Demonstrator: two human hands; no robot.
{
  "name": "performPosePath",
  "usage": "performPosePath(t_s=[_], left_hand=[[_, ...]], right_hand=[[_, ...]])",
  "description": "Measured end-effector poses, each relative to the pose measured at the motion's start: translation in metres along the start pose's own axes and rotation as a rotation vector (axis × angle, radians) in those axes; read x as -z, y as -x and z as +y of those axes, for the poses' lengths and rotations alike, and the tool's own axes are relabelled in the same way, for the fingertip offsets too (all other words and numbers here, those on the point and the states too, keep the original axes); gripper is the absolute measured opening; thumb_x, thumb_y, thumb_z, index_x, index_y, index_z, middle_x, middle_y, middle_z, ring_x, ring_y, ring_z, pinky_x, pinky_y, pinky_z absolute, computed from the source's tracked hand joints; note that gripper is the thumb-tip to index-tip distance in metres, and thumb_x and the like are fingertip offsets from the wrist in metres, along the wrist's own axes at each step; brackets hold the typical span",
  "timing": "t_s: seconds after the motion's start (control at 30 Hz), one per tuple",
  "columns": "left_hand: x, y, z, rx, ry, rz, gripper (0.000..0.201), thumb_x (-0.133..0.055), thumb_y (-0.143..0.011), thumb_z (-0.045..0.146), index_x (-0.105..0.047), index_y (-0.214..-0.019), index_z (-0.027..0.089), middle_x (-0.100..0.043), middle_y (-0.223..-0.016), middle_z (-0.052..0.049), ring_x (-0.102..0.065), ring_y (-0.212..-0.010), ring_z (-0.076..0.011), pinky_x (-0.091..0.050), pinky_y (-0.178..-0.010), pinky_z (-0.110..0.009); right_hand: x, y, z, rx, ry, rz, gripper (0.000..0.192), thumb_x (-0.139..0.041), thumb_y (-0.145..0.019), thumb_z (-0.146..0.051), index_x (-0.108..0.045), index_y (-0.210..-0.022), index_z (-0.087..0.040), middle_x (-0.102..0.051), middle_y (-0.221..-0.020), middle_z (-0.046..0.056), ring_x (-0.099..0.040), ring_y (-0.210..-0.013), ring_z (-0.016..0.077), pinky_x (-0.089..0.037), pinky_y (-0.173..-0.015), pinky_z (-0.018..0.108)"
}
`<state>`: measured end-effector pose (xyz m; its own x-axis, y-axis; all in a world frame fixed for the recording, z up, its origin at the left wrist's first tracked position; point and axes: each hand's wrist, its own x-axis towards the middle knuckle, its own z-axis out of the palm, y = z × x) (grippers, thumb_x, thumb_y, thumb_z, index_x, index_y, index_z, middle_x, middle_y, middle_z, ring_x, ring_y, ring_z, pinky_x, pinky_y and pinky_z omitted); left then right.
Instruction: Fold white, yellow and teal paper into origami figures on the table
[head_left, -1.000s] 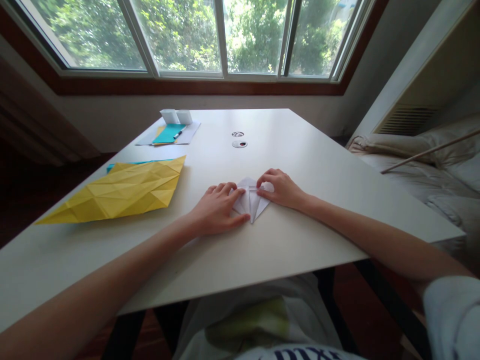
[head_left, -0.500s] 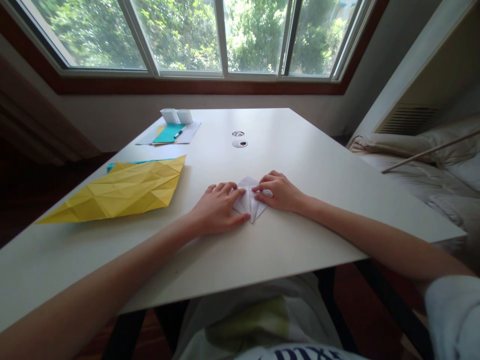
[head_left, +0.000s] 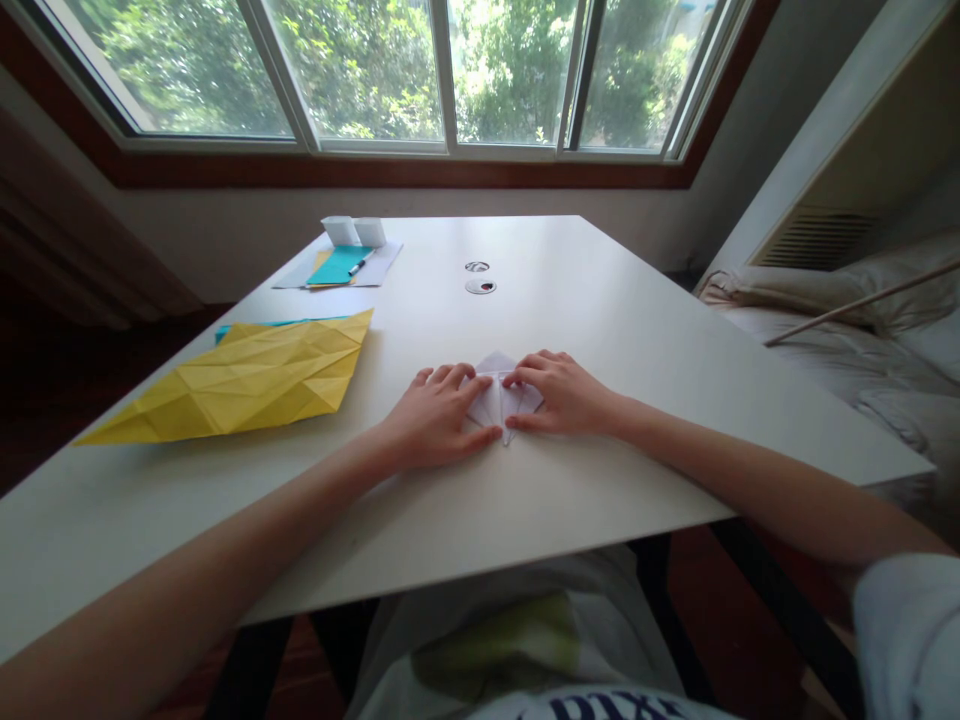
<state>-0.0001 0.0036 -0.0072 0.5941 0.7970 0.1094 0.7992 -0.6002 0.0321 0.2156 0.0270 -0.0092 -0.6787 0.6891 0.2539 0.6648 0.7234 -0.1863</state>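
The folded white paper (head_left: 496, 398) lay flat on the white worktop (head_left: 600, 310), near its front edge. The left hand (head_left: 435, 420) rested palm down on the paper's left side, its fingers (head_left: 450, 378) loosely spread and flat, the thumb lying along the lower left edge. The right hand (head_left: 566, 395) covered the paper's right side, its fingers (head_left: 525, 376) drawn close together and pressing down at the paper's middle crease. Well to the left of the white paper lay a large creased yellow sheet (head_left: 240, 378). Beyond that, far from the white paper, sat a teal sheet (head_left: 337, 266) with a pen (head_left: 360, 263).
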Motion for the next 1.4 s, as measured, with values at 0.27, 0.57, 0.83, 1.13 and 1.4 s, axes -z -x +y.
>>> performPosePath(t_s=[0.27,0.57,0.83,1.13,1.4], left_hand=[[0.0,0.0,0.0,-0.006,-0.01,0.003,0.059,-0.041,-0.082,0.058,-0.042,-0.129,0.022,-0.046,-0.125,-0.012,-0.043,-0.115,-0.0295,-0.03,-0.098,-0.046],[-0.001,0.0,-0.001,-0.002,-0.008,-0.01,0.063,-0.04,-0.082,0.061,-0.041,-0.13,0.021,-0.046,-0.128,-0.012,-0.042,-0.118,-0.0299,-0.028,-0.1,-0.047],[-0.002,0.001,0.013,0.123,0.01,0.024,0.063,-0.03,-0.084,0.065,-0.045,-0.127,0.022,-0.049,-0.127,-0.012,-0.041,-0.119,-0.0301,-0.025,-0.101,-0.053],[-0.003,0.0,0.018,0.157,0.02,0.047,0.067,-0.038,-0.079,0.068,-0.044,-0.127,0.021,-0.048,-0.127,-0.011,-0.042,-0.118,-0.031,-0.027,-0.1,-0.051],[-0.003,-0.001,0.019,0.156,0.021,0.035,0.066,-0.039,-0.079,0.067,-0.044,-0.127,0.022,-0.048,-0.127,-0.012,-0.042,-0.118,-0.0311,-0.026,-0.1,-0.049]], right_hand=[[0.004,0.002,-0.009,-0.017,0.07,-0.045,0.064,-0.056,-0.071,-0.062,-0.056,-0.114,-0.016,-0.059,-0.108,0.012,-0.052,-0.102,0.0286,-0.037,-0.088,0.042],[0.005,0.004,-0.009,0.003,0.075,-0.083,0.071,-0.058,-0.068,-0.064,-0.052,-0.119,-0.015,-0.056,-0.115,0.014,-0.049,-0.104,0.0308,-0.037,-0.089,0.046],[0.012,0.006,0.013,0.165,-0.002,-0.177,0.066,-0.053,-0.078,-0.058,-0.047,-0.13,-0.018,-0.052,-0.126,0.013,-0.042,-0.119,0.0286,-0.033,-0.1,0.045],[0.012,0.008,0.009,0.075,-0.077,-0.37,0.073,-0.027,-0.087,-0.062,-0.019,-0.145,-0.019,-0.02,-0.15,0.009,-0.021,-0.137,0.0258,-0.014,-0.11,0.049],[0.002,0.001,0.014,0.033,-0.021,-0.269,0.069,-0.026,-0.088,-0.062,-0.029,-0.142,-0.019,-0.029,-0.148,0.009,-0.026,-0.135,0.0271,-0.021,-0.108,0.048]])
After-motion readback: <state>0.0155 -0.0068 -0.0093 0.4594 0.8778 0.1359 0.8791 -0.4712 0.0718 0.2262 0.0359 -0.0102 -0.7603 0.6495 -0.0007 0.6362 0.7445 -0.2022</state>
